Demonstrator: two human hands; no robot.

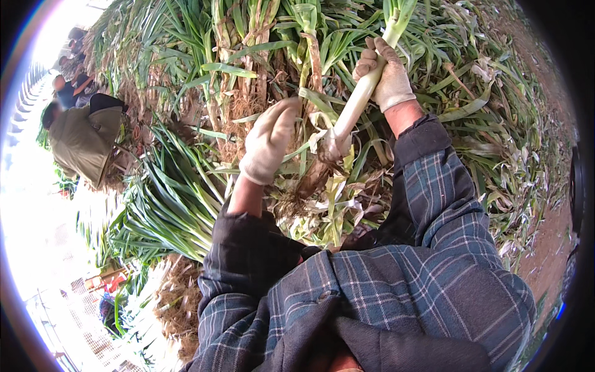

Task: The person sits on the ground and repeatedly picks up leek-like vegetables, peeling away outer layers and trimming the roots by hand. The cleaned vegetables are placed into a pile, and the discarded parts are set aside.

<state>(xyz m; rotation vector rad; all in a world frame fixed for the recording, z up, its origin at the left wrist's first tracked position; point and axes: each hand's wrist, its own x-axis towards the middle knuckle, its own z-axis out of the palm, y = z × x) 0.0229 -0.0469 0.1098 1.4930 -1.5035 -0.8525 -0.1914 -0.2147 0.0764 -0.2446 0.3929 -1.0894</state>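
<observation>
My right hand point(383, 76), in a dirty pale knit glove, is closed around the pale shaft of a thick leek point(357, 103). The leek tilts, its green leaves up at the top edge and its root end low, near the middle. Loose peeled skin point(317, 138) hangs by that root end. My left hand point(272, 139), gloved likewise, is left of the leek and apart from it. Its fingers are stretched out, slightly blurred, with nothing visible in them; the thumb is hidden. Below the leek lie stripped leaves and skins point(332, 209).
Unpeeled leeks with dry outer leaves point(241, 83) stand massed ahead. Cleaner leeks point(172, 200) lie at my left, near a heap of roots point(179, 297). Leaf litter point(492, 135) covers the right side beside bare soil point(544, 246). A person in an olive jacket point(81, 139) bends at far left.
</observation>
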